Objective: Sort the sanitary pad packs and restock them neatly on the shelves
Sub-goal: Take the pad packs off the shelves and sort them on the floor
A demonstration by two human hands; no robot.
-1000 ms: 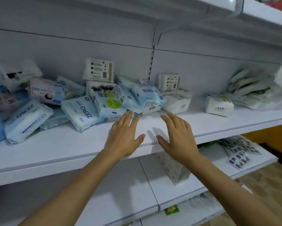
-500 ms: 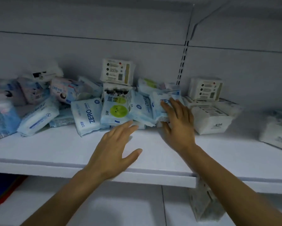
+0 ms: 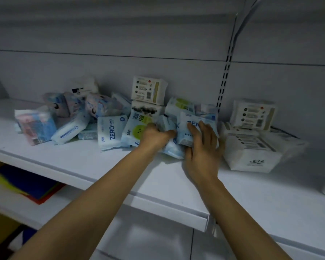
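A jumble of sanitary pad packs lies on the white shelf. My right hand grips a light blue ZERO pack, fingers over its front and thumb under its lower edge. My left hand is curled round a small blue pack just left of it, beside the pack with a green face. Another ZERO pack lies further left. White boxed packs stand behind the pile.
Large white packs are stacked to the right of my hands, with a white box on top. More blue and pink packs crowd the left end. Coloured sheets lie on the shelf below.
Both hands moved forward into the pile. The right hand closed round the ZERO pack it was touching, and the left hand went from hovering open to gripping a small blue pack.
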